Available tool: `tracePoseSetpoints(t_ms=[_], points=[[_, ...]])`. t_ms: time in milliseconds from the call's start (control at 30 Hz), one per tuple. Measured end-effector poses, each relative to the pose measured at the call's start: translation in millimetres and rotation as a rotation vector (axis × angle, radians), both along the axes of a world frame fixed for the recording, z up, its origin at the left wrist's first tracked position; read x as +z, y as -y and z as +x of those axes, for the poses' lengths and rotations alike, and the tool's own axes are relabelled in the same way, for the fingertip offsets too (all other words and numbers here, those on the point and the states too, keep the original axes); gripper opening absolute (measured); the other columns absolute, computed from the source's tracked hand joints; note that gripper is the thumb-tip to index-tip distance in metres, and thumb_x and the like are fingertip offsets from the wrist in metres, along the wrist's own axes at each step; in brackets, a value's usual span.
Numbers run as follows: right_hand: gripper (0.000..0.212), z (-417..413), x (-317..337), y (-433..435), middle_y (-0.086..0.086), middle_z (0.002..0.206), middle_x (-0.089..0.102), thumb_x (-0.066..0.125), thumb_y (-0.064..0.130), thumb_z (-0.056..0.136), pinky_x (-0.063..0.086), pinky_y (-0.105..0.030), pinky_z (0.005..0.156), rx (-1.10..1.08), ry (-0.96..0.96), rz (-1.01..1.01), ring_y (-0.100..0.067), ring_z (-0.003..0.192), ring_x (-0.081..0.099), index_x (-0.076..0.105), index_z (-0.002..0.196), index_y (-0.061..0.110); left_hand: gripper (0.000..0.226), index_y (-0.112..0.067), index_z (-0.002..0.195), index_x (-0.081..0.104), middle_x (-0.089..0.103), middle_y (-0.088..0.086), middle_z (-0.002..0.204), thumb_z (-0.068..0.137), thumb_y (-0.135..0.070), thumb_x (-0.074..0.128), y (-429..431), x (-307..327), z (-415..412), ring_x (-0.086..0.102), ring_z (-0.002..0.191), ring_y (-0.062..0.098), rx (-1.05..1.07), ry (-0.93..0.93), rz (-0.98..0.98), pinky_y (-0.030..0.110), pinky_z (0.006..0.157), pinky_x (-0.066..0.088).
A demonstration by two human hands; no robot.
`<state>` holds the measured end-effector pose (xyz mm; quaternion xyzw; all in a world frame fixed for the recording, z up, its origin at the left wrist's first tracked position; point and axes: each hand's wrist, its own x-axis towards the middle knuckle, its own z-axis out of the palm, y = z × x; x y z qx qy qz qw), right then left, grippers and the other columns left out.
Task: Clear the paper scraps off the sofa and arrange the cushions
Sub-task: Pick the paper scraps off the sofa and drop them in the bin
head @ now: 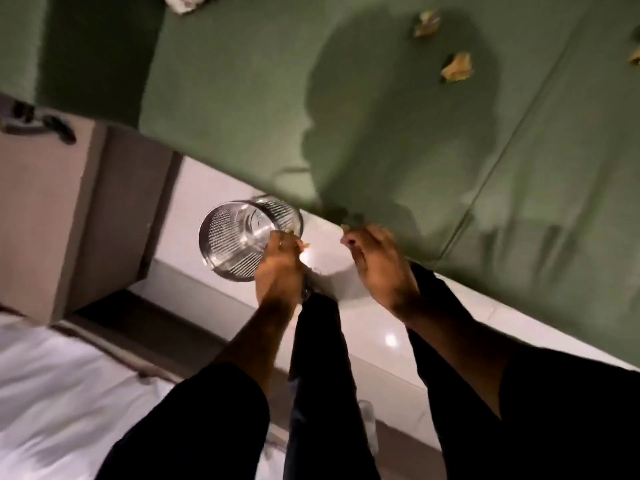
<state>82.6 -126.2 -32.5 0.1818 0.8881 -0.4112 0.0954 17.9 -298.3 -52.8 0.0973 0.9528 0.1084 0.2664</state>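
Note:
The green sofa (pixel 242 98) fills the upper right of the tilted, blurred head view. Crumpled yellowish paper scraps (pixel 457 66) (pixel 426 23) lie on its seat, and another shows at the right edge (pixel 635 55). My left hand (pixel 278 268) is closed around a small yellowish scrap, right beside the rim of a shiny metal mesh bin (pixel 239 237) on the floor. At the sofa's front edge my right hand (pixel 375 263) has its fingers curled, pinching something small that I cannot make out. A pale cushion corner (pixel 185 1) peeks in at the top.
A beige cabinet (pixel 52 209) with dark items on top stands left of the sofa. White bedding (pixel 59 393) fills the lower left. The glossy white floor (pixel 363 327) runs between bed and sofa. My dark trouser legs are below.

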Motion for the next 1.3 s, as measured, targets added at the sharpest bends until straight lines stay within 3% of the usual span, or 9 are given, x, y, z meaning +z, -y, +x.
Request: tracePoseSetpoints(t_ms=[133, 267, 367, 467, 567, 667, 967, 1133, 1300], points=[[0.009, -43, -20, 90, -0.021, 0.097, 0.069, 0.065, 0.003, 0.098, 0.055, -0.051, 0.078, 0.116, -0.041, -0.040, -0.043, 0.090, 0.064, 0.073, 0.098, 0.001, 0.028, -0.011, 0.126, 0.064, 0.061, 0.015, 0.133, 0.104, -0.015, 0.048, 78, -10, -31, 0.066, 0.097, 0.044, 0.021, -0.003, -0.039, 0.049, 0.077, 0.054], [0.011, -76, -46, 154, -0.017, 0.101, 0.068, 0.062, 0.007, 0.099, 0.054, -0.050, 0.076, 0.121, -0.021, -0.056, -0.038, 0.092, 0.061, 0.072, 0.097, 0.004, 0.018, -0.027, 0.118, 0.061, 0.071, -0.011, 0.115, 0.105, -0.025, 0.049, 116, -29, -62, 0.065, 0.093, 0.027, 0.152, 0.064, -0.039, 0.020, 0.063, 0.036], [0.012, -86, -65, 178, -0.019, 0.106, 0.067, 0.062, 0.006, 0.099, 0.054, -0.051, 0.079, 0.199, 0.029, -0.043, -0.039, 0.096, 0.062, 0.072, 0.104, 0.002, 0.024, -0.025, 0.122, 0.056, 0.068, 0.006, 0.123, 0.105, -0.029, 0.039, 131, -45, -72, 0.065, 0.098, 0.033, 0.204, 0.104, -0.059, 0.031, 0.073, 0.033], [0.034, -87, -84, 193, -0.023, 0.125, 0.064, 0.067, 0.008, 0.097, 0.050, -0.048, 0.099, 0.334, 0.106, -0.043, -0.042, 0.114, 0.061, 0.065, 0.130, -0.001, 0.031, -0.028, 0.131, 0.047, 0.066, 0.013, 0.131, 0.106, -0.037, 0.030, 145, -59, -69, 0.064, 0.112, 0.042, 0.196, 0.111, -0.087, 0.041, 0.083, 0.044], [0.066, -81, -95, 202, -0.025, 0.154, 0.045, 0.074, 0.008, 0.094, 0.039, -0.048, 0.118, 0.421, 0.185, -0.110, -0.043, 0.144, 0.043, 0.043, 0.152, -0.001, 0.041, -0.034, 0.149, 0.036, 0.047, 0.002, 0.154, 0.109, -0.029, 0.036, 159, -61, -60, 0.057, 0.127, 0.036, 0.257, 0.204, -0.088, 0.039, 0.094, 0.046], [0.074, -72, -98, 203, -0.023, 0.164, 0.032, 0.072, 0.008, 0.096, 0.035, -0.050, 0.121, 0.436, 0.214, -0.144, -0.040, 0.152, 0.032, 0.032, 0.157, 0.001, 0.045, -0.032, 0.152, 0.039, 0.039, -0.001, 0.158, 0.108, -0.022, 0.039, 170, -54, -50, 0.050, 0.134, 0.031, 0.301, 0.254, -0.083, 0.041, 0.104, 0.045], [0.052, -61, -53, 140, -0.014, 0.149, 0.054, 0.069, 0.013, 0.097, 0.049, -0.045, 0.107, 0.179, 0.144, -0.165, -0.034, 0.132, 0.057, 0.053, 0.146, 0.010, 0.040, -0.012, 0.123, 0.071, 0.056, 0.011, 0.149, 0.090, -0.001, 0.052, 105, -14, -43, 0.049, 0.140, 0.031, 0.095, 0.069, 0.248, 0.045, 0.117, 0.040], [0.029, -66, -20, 38, -0.018, 0.126, 0.059, 0.063, 0.013, 0.096, 0.058, -0.047, 0.070, -0.127, 0.072, 0.072, -0.042, 0.095, 0.069, 0.061, 0.125, 0.012, 0.041, -0.017, 0.104, 0.073, 0.063, 0.008, 0.133, 0.079, -0.010, 0.041, -29, 18, -73, 0.057, 0.124, 0.025, -0.049, -0.140, 0.561, 0.028, 0.109, 0.039], [0.034, -54, -10, -94, -0.017, 0.117, 0.061, 0.065, 0.002, 0.090, 0.052, -0.042, 0.074, -0.428, -0.004, 0.221, -0.039, 0.088, 0.066, 0.067, 0.123, 0.012, 0.037, -0.011, 0.112, 0.071, 0.061, 0.015, 0.136, 0.084, -0.008, 0.047, -181, 31, -105, 0.060, 0.123, 0.036, -0.342, -0.128, 0.619, 0.046, 0.105, 0.048]])
